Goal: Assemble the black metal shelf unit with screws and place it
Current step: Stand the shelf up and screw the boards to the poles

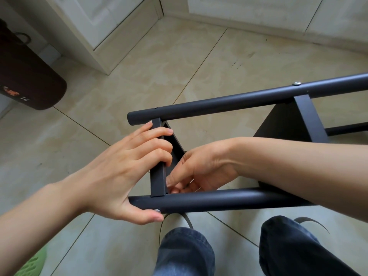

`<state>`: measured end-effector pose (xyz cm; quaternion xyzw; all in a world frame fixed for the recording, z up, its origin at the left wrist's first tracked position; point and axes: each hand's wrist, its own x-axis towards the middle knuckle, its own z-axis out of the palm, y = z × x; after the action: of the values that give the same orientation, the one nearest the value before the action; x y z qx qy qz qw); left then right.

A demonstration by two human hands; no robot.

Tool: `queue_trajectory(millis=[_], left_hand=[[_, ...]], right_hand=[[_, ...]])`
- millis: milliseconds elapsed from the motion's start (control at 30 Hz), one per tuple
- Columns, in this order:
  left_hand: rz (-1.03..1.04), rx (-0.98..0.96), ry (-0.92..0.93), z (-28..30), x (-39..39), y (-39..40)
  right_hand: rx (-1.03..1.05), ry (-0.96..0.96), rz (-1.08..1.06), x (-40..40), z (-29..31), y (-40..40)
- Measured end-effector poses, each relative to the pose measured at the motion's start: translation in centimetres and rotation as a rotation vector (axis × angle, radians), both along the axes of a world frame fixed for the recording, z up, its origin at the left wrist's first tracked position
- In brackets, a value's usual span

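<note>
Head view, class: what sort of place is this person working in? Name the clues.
Probably a room in a home, worked on the floor: glossy beige floor tiles, white panelled cabinets along the walls, and a green slipper by the person's knees.

beige tiled floor, white cabinets, dark brown bag, green slipper

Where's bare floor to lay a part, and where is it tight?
Bare tile lies between the far tube and the cabinets, also left of the left hand. Tight: inside the frame, where the right hand works at the bracket.
</note>
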<state>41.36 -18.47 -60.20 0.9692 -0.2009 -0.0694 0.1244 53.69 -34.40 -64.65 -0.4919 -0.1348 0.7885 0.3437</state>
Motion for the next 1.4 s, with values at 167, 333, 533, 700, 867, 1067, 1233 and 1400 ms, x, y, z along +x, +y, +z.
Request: queue_trajectory(millis=[167, 333, 533, 700, 867, 1067, 1233, 1400], left_hand=[[-0.003, -0.017, 0.0, -0.09, -0.03, 0.02], [-0.002, -0.021, -0.001, -0.11, -0.05, 0.04], [-0.002, -0.013, -0.005, -0.1, 0.02, 0.05], [-0.005, -0.02, -0.007, -0.15, -0.07, 0.11], [-0.007, -0.027, -0.008, -0.2, -0.05, 0.1], [-0.004, -0.017, -0.006, -0.18, 0.0, 0.04], [0.0, -0.014, -0.004, -0.16, -0.06, 0.11], [-0.003, -0.027, -0.013, -0.23, -0.07, 0.06]], right_hand=[[0.003, -0.046, 0.041, -0.29, -0.23, 0.1], [0.028, -0.015, -0.01, -0.36, -0.32, 0.16], [0.008, -0.025, 0.011, 0.12, -0.14, 0.09], [-0.018, -0.074, 0.028, -0.28, -0.34, 0.16], [0.03, -0.057, 0.023, -0.28, -0.26, 0.13], [0.02, -0.091, 0.047, 0.18, -0.02, 0.19], [0.012, -0.109, 0.077, 0.19, 0.18, 0.1], [0.042, -0.142, 0.1, -0.51, -0.01, 0.18]])
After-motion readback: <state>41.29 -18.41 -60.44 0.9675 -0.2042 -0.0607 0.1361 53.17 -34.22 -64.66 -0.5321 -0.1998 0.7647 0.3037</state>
